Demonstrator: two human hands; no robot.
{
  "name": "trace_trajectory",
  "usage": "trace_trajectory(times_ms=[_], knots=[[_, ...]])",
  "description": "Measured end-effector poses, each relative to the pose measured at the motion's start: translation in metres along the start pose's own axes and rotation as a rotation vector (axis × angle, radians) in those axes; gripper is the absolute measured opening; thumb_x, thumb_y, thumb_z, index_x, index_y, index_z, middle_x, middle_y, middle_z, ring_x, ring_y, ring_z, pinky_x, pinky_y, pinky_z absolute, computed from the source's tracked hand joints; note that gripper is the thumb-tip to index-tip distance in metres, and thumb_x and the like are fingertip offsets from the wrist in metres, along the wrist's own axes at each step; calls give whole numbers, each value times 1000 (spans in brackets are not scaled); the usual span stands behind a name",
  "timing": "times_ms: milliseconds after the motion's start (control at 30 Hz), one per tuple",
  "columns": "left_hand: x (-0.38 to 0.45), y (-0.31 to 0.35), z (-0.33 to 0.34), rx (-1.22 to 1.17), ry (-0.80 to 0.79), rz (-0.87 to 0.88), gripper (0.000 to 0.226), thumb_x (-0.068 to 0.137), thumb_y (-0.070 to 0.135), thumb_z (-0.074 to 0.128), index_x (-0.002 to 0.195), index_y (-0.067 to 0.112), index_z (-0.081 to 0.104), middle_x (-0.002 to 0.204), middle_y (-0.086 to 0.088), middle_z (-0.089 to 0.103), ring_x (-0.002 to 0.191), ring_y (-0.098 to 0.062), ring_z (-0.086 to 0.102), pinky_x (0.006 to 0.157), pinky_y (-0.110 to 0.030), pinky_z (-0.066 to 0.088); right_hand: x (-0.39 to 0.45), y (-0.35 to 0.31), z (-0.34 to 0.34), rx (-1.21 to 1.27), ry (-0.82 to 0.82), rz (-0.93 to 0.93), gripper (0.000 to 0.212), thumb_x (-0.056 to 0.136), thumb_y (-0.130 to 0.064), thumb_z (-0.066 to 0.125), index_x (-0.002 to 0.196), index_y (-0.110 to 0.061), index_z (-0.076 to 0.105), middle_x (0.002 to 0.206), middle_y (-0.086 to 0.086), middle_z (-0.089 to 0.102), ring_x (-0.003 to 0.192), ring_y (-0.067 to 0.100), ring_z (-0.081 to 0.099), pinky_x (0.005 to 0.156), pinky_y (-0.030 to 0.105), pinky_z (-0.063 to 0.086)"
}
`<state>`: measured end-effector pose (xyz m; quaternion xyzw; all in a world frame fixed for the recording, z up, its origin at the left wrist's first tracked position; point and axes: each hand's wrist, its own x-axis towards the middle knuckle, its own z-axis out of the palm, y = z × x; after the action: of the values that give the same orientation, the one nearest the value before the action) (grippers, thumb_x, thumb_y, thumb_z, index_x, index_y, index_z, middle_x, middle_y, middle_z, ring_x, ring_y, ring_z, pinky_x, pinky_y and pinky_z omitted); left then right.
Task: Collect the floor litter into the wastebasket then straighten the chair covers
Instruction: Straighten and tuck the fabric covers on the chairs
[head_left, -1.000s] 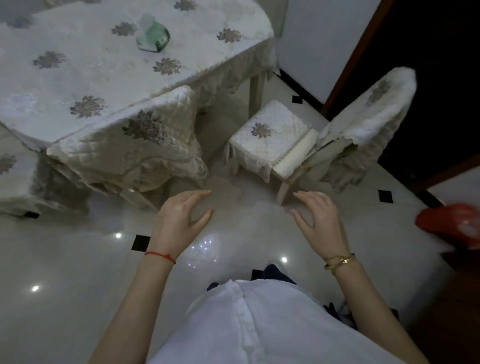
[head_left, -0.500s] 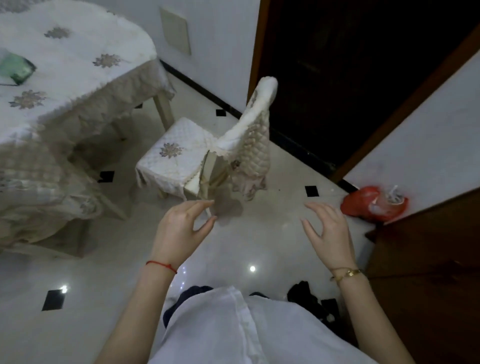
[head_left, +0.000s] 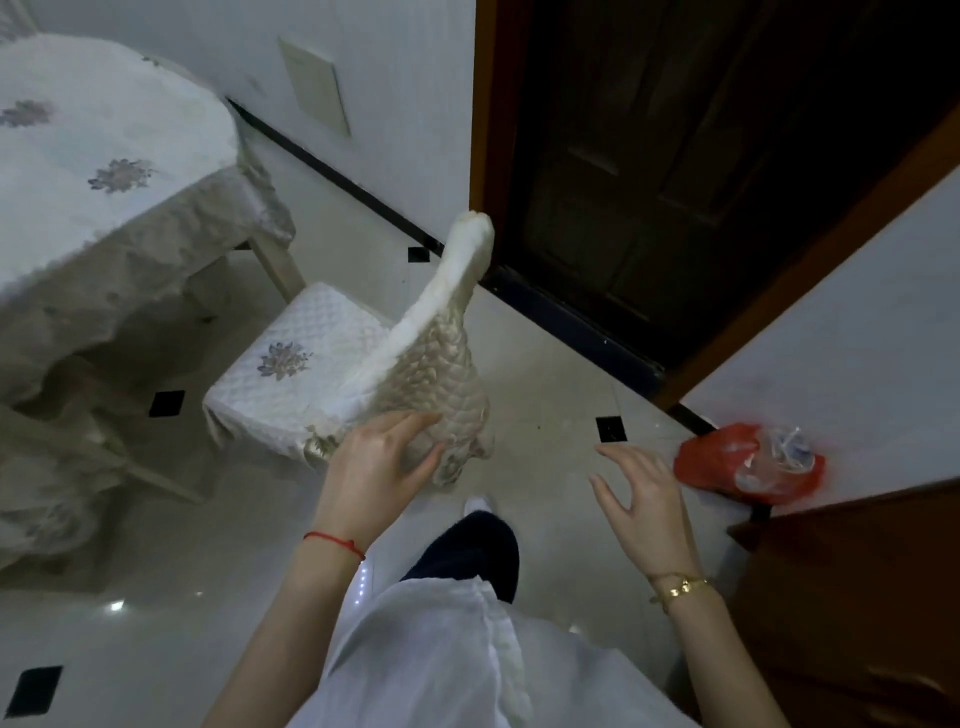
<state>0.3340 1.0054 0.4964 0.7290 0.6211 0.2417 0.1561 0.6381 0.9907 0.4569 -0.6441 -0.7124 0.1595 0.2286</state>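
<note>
Across the upper left of the frame spreads a table (head_left: 67, 171) under a white embroidered cloth, its skirt hanging toward the pale tiled floor (head_left: 171, 613). Just right of it, at centre, stands a chair whose quilted seat cover (head_left: 296, 374) lies fairly flat, while the back cover (head_left: 441, 364) hangs from the top rail in a bunched, uneven drape with its lower hem gathered to one side.

Below that hem, the left hand (head_left: 374, 473) is raised with thumb and fingers parted in a loose curve; it overlaps the cloth's lower edge, though whether it touches the fabric cannot be told, and nothing is gripped. Further right, the right hand (head_left: 639, 499) hovers with fingers spread and unclenched, holding nothing, well apart from the chair.

At the right edge, against the wall beside a dark wooden cabinet (head_left: 857, 597), sits a red wastebasket (head_left: 722, 462) with clear plastic litter (head_left: 779, 457) visible inside. No loose litter shows on the visible floor, so collecting looks finished and the chair-cover step appears to be in hand.

The next move likely calls for both hands to pinch the back cover's lower hem at its two corners and draw it down evenly, so the quilting hangs square over the backrest.
</note>
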Motion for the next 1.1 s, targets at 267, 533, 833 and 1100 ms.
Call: trace_trajectory(times_ms=[267,533,833,1100], knots=[[157,15,5,8,113,-65,27,85,30,70,111,23,69,105,2,71,91,-17,65,75,-30,53,205,19,-28,-23,4,-202,35,92,-28,58,123,-13,58,119,2,62,113,17,51,97,39,44],[197,12,13,70,216,-294,31,86,41,64,112,26,69,109,7,71,97,-12,65,84,-25,51,324,5,-8,104,-203,-493,38,91,-32,57,124,-15,57,120,-1,60,113,12,49,100,32,40],[168,34,37,149,420,-765,40,78,45,73,112,25,69,108,6,71,95,-13,65,78,-18,42,411,-44,44,186,-590,-1027,55,84,-40,66,132,-17,51,134,0,52,127,15,43,109,37,35],[151,4,53,101,335,-821,55,76,58,68,119,25,65,109,8,67,94,-11,60,82,-22,44,438,-66,99,107,-854,-1186,65,73,-51,73,127,-21,55,129,-3,57,124,16,46,109,29,26]])
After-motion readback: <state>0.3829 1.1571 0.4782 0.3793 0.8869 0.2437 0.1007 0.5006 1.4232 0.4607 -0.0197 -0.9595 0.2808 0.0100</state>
